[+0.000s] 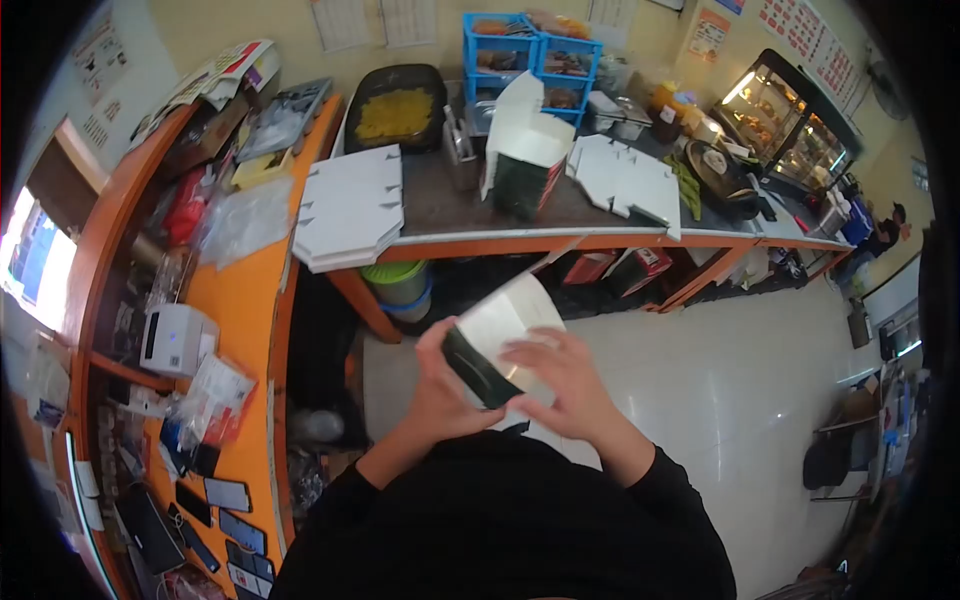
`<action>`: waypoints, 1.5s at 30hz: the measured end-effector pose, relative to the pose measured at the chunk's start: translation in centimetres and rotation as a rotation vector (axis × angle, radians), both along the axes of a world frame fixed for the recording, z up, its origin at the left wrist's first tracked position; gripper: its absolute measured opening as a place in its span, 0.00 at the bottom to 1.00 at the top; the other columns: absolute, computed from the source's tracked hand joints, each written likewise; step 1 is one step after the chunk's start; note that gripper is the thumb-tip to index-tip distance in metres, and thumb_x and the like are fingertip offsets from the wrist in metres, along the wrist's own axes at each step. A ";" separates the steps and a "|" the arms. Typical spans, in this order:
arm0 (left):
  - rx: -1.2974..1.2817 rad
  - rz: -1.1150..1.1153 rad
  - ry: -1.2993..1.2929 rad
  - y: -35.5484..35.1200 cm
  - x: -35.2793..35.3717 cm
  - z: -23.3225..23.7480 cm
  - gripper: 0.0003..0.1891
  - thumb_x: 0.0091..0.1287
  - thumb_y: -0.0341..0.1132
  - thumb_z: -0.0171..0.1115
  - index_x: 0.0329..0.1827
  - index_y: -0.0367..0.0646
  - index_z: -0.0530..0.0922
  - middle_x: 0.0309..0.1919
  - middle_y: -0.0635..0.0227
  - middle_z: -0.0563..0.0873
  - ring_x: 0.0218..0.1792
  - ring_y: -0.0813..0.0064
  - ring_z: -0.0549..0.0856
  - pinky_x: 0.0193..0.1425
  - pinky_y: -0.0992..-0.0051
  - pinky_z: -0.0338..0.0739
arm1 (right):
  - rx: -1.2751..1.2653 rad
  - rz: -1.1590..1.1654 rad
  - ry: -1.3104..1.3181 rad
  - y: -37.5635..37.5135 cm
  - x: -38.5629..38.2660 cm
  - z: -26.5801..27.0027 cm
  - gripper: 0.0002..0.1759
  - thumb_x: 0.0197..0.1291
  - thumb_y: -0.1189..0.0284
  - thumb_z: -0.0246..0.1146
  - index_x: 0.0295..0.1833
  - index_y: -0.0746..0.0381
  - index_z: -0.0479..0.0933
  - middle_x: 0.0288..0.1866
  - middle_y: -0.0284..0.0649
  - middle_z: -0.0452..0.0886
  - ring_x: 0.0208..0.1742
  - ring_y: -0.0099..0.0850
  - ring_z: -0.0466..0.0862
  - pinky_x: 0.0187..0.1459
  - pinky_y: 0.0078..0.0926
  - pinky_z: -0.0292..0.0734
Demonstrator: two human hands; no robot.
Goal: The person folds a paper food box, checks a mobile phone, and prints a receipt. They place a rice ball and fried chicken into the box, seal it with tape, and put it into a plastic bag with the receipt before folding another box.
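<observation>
In front of my body is a small cardboard food box (474, 362), dark green outside and white inside, tilted with a white flap raised. My left hand (436, 392) grips its left side and lower part, the thumb near the upper edge. My right hand (562, 384) is on the right side, its fingers bent over the white interior and its thumb by the lower edge. Part of that hand is blurred, and the fingers cover some of the box. On the counter ahead stands a similar folded box (525, 170) with its flaps up.
Flat white cardboard blanks lie in a left stack (350, 205) and a right stack (625, 182) on the dark counter (440, 215). Behind are a black tray (395, 105) of yellow food and blue crates (500, 50). Phones (242, 532) lie on the orange counter (245, 300).
</observation>
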State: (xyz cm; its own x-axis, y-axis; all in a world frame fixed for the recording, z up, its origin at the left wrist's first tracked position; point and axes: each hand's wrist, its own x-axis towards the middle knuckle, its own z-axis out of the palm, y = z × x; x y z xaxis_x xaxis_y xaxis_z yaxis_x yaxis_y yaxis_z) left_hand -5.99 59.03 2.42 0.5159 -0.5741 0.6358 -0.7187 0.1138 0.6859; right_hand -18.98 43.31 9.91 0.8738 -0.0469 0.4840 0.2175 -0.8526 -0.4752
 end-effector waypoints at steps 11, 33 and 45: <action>0.157 0.024 -0.388 -18.7 12.6 0.0 0.43 0.53 0.43 0.74 0.68 0.34 0.62 0.68 0.48 0.66 0.66 0.45 0.67 0.69 0.54 0.61 | 0.092 -0.449 0.014 -16.6 9.2 3.8 0.14 0.60 0.64 0.64 0.46 0.61 0.81 0.30 0.49 0.82 0.31 0.46 0.83 0.33 0.37 0.77; -0.082 -0.070 -0.413 -31.8 26.4 -5.4 0.09 0.50 0.32 0.73 0.31 0.45 0.81 0.29 0.70 0.80 0.32 0.66 0.79 0.40 0.67 0.69 | -0.290 -0.281 0.618 -28.5 31.4 -0.6 0.09 0.53 0.64 0.60 0.35 0.52 0.85 0.27 0.42 0.84 0.32 0.42 0.85 0.35 0.41 0.79; -0.009 -0.066 -0.297 -31.8 25.9 -5.9 0.08 0.47 0.26 0.70 0.28 0.43 0.80 0.30 0.68 0.81 0.34 0.64 0.79 0.43 0.65 0.70 | -0.190 -0.347 0.496 -28.7 29.4 -1.9 0.09 0.54 0.63 0.62 0.30 0.55 0.83 0.24 0.42 0.82 0.28 0.42 0.84 0.30 0.40 0.79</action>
State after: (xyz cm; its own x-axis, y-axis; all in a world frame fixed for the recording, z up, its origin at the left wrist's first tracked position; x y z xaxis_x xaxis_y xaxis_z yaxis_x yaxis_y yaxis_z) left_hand 19.92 27.22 -3.43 0.2683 -0.5940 0.7584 -0.8788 0.1716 0.4453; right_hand 10.38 14.58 8.05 0.9456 -0.3209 0.0531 -0.2941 -0.9132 -0.2820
